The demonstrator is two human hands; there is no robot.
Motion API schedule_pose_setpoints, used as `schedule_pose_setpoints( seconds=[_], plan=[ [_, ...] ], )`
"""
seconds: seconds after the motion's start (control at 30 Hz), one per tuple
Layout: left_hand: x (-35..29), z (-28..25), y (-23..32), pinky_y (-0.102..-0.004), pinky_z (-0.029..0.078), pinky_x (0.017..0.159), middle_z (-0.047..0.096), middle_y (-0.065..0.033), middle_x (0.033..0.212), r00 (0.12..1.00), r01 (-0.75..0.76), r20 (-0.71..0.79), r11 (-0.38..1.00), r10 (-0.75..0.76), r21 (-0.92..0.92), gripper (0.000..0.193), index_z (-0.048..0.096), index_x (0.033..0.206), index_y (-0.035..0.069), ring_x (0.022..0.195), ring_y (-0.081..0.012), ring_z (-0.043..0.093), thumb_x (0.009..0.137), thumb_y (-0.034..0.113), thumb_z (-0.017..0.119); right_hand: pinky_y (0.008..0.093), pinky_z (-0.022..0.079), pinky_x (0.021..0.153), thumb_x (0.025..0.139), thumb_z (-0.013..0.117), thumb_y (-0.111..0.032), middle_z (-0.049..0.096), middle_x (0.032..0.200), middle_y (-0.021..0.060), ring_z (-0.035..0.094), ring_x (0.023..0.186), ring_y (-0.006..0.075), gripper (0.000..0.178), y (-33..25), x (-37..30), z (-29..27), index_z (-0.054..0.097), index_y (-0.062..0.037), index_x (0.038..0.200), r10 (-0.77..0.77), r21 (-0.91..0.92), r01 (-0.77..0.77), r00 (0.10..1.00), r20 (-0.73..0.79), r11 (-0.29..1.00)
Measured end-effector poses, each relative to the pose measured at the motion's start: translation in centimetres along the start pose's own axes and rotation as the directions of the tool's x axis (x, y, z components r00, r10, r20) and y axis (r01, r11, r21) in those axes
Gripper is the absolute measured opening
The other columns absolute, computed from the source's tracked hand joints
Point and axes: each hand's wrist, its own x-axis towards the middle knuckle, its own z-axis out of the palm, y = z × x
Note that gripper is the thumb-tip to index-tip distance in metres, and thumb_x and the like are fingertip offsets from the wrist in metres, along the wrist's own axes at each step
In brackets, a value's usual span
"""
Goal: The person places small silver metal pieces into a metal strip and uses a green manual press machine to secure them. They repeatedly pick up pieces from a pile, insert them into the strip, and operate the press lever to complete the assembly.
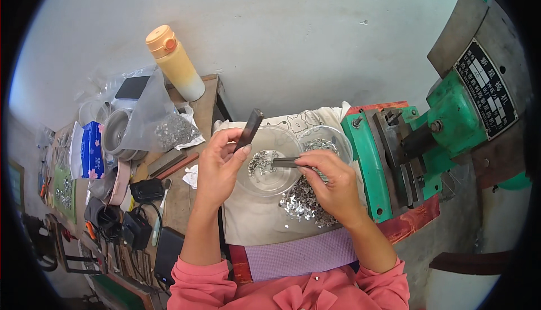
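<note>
slim grey metal bar (284, 163) pinched in right hand (333, 183), dark oblong block (249, 130) gripped in left hand (221, 158); probably best steadied over clear round bowl (265, 189).

Yel. bottle (180, 73) on wood tbl (181, 206); blue tissue bx (92, 152), wht brush (158, 220) at L.

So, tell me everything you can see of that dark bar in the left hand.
The dark bar is short and nearly black, with a blunt upper end; it may be metal. It is tilted, top leaning right, and gripped by the left hand, which hides its lower part. In this view it shows near the clear bowl's far left rim.
</note>
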Motion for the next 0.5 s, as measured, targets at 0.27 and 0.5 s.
schedule_pose_setpoints(
  seconds=[0.27, 0.5],
  plan=[
    [-2.3, 0.3, 1.7, -0.0301, 0.052, 0.083, 0.066, -0.0073, 0.103, 0.988, 0.150, 0.076, 0.963, -0.137, -0.224, 0.025, 0.060, 0.118, -0.001, 0.093, -0.0156, 0.066, 0.095, 0.007, 0.063, 0.0278, 0.056, 0.071, 0.081, 0.073, 0.006, 0.072, 0.094, 0.0125, 0.071, 0.088, 0.0212, 0.018, -2.4, -3.7, -3.3, 0.072, -0.0005, 0.099, 0.089, 0.074, -0.086, 0.996, -0.030, 0.994],
    [-8.6, 1.1, 1.3, -0.0272, 0.049, 0.080, 0.065, -0.0072, 0.105, 0.773, 0.468, 0.574, 0.854, -0.271, -0.227, 0.033, 0.053, 0.133, -0.002, 0.090, -0.0118, 0.061, 0.103, 0.011, 0.054, 0.0240, 0.055, 0.070, 0.086, 0.071, 0.004, 0.073, 0.089, 0.0095, 0.071, 0.077, 0.0131, 0.014, -2.0, -14.7, -7.0, 0.071, 0.0030, 0.100, 0.617, 0.328, -0.611, 0.781, 0.100, 0.720]
  ],
)
